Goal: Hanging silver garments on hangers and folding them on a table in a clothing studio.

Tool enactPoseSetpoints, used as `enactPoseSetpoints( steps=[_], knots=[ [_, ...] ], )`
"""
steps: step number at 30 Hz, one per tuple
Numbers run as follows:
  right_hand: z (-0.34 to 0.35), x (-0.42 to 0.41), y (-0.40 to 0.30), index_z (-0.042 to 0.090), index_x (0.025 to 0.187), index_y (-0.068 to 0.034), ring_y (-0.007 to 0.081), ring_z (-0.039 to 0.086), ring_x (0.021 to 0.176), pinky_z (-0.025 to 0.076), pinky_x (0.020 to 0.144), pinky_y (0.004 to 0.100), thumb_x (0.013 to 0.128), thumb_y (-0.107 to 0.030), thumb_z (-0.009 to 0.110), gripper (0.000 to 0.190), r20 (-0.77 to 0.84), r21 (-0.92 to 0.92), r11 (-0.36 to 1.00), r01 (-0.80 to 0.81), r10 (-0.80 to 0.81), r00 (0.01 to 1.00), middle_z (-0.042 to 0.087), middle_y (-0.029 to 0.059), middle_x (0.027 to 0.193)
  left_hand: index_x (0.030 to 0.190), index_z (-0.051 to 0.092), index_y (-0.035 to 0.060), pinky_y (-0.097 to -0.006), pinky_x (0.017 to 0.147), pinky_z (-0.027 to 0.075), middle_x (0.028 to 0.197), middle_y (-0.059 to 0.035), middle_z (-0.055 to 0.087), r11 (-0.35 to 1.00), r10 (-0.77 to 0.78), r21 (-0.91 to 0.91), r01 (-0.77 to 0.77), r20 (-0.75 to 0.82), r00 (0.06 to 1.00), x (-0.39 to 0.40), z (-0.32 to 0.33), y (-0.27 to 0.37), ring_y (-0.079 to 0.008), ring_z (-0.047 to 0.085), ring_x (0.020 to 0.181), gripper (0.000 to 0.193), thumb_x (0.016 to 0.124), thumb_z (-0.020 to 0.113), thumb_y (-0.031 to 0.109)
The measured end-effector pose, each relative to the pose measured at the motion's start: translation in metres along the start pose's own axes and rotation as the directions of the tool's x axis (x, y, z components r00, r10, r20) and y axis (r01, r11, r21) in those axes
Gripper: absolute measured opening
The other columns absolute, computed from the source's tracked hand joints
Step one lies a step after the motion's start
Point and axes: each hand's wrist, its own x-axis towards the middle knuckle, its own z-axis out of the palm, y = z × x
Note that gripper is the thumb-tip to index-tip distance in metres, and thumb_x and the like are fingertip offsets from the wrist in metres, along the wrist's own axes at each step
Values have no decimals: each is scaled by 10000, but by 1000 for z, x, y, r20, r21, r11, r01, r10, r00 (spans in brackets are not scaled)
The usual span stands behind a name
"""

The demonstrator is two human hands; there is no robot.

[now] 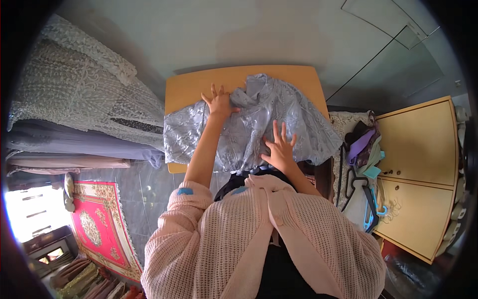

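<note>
A shiny grey-blue patterned garment point(239, 134) with a stand-up collar lies spread over a small wooden table point(209, 82). Its sleeves reach out to both sides, and the right one hangs past the table's edge. My left hand point(218, 102) rests with fingers apart at the garment's upper edge, left of the collar; its fingertips are over bare wood. Lower down, my right hand point(280, 147) lies spread on the front of the garment, to the right of the middle. Neither hand grips anything. The garment's lower edge lies close to my body.
Beaded lace gowns point(86, 86) hang at the left, beside the table. On the right, a lace-covered surface point(340, 123) holds black hangers point(353, 187), blue hangers point(369, 209) and crumpled cloths point(362, 142). A wooden cabinet point(418, 145) stands beyond. A red rug point(97, 220) covers floor at lower left.
</note>
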Motion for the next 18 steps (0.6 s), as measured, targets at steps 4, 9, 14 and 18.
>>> enactPoseSetpoints(
  steps=[4,9,14,18],
  knots=[
    [2,19,35,681,975,-192,401,48,1349,116,913,712,718,-335,667,294,-260,217,976,-14,71,963,111,181,1467,1235,509,195,-696,963,37,1399,8,341,998,-48,-31,45,-87,995,-10,9,2,-278,78,1365,763,567,749,475],
    [-28,113,81,547,1186,-188,395,50,1347,170,915,692,727,-254,676,482,-338,128,963,-239,269,902,129,187,1456,1050,617,184,-655,968,57,1318,59,443,996,52,-63,-67,-221,974,-15,6,-1,-232,148,1357,460,606,736,213],
    [-41,152,92,507,1223,-180,365,65,1353,187,935,674,635,-322,764,657,-148,58,963,-264,269,952,113,178,1461,759,624,148,-567,968,81,1218,85,535,956,161,-125,-267,-538,828,-31,-2,-19,-220,309,1305,265,530,664,21],
    [-42,161,99,610,1078,-172,318,194,1320,158,952,667,580,-247,801,539,-39,65,950,-305,307,951,301,84,1384,750,646,136,-613,960,112,1279,66,493,940,220,-122,-317,-494,841,-33,-27,-35,-239,239,1335,242,535,748,176]
  ],
)
